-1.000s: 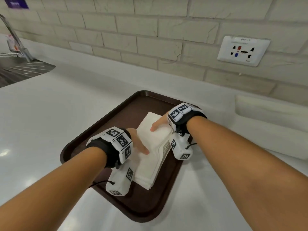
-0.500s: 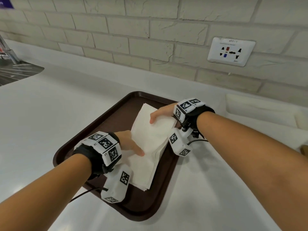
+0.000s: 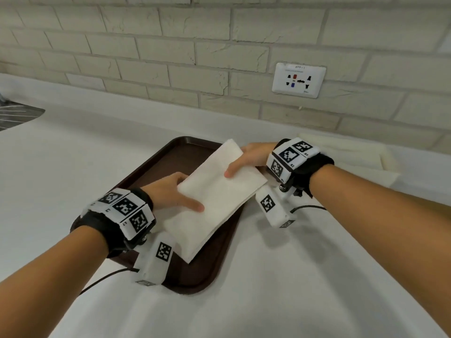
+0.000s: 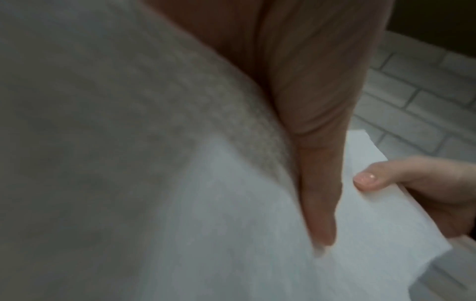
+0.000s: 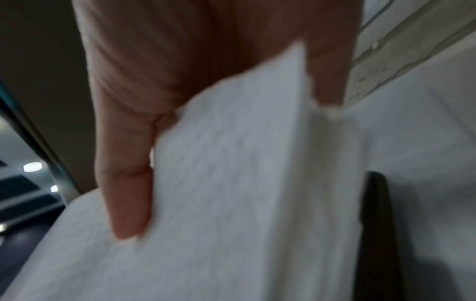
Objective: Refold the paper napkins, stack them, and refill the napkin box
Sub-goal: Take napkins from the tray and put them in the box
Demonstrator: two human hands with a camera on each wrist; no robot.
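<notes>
A stack of folded white paper napkins [image 3: 214,198] is held tilted over a brown tray [image 3: 180,152], its near corner low by the tray. My left hand [image 3: 170,191] grips the stack's left edge, thumb flat on top and fingers underneath. My right hand [image 3: 249,157] grips the far right edge the same way. In the left wrist view the stack [image 4: 231,224] fills the frame under my left thumb [image 4: 319,193], with the right hand [image 4: 386,177] beyond. In the right wrist view the stack's [image 5: 231,183] layered edge shows beside the tray's rim [image 5: 378,224]. No napkin box is plainly visible.
The tray lies on a white counter [image 3: 292,276] below a brick wall with a socket plate [image 3: 299,80]. A pale oblong object [image 3: 341,157] lies along the wall behind my right wrist. A metal sink drainer [image 3: 17,115] is at the far left.
The stack lay flat on the tray under both hands; now both hands grip it and it has come up off the tray, right end higher. The head view has shifted right.
</notes>
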